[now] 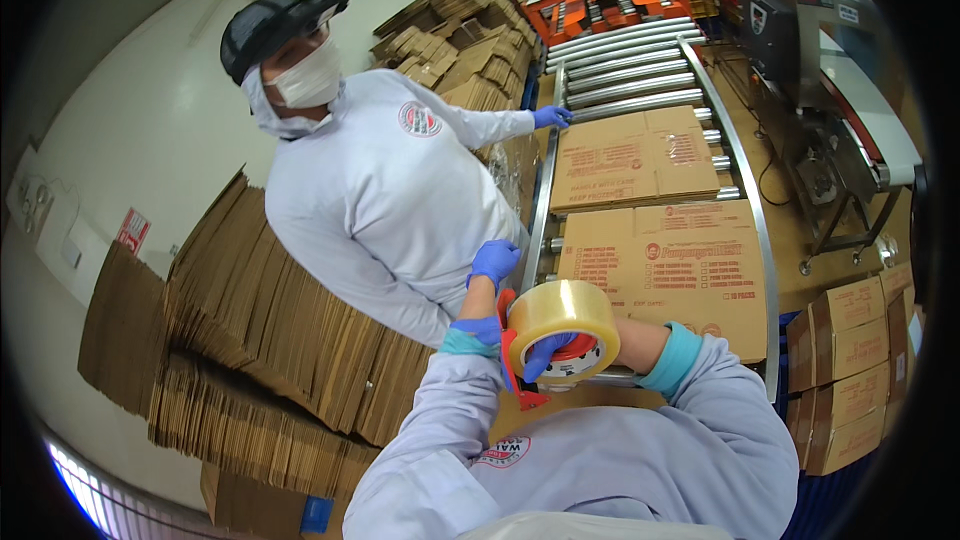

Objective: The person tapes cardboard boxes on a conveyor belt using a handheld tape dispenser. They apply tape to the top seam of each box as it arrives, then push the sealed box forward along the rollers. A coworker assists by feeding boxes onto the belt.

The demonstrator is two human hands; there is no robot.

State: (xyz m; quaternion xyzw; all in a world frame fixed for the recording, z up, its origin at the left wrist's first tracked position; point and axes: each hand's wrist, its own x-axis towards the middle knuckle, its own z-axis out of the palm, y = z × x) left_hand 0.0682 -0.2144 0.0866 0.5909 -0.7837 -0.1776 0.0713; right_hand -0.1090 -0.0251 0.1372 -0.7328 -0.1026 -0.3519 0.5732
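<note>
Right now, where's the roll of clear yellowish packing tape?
In the head view, the roll is below-right of centre, in a red tape dispenser in the blue-gloved right hand.

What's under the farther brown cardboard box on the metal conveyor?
Shiny silver metal rollers poke out past its right side. The brown cardboard box covers whatever is beneath its middle.

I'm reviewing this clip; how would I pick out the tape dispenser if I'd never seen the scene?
Start at the metal roller conveyor right of centre, then drop to its nearest box. In front of that box's lower left corner is the red tape dispenser, held in the right hand. Its thick, glossy, yellowish roll stands out from the matt brown box.
</note>
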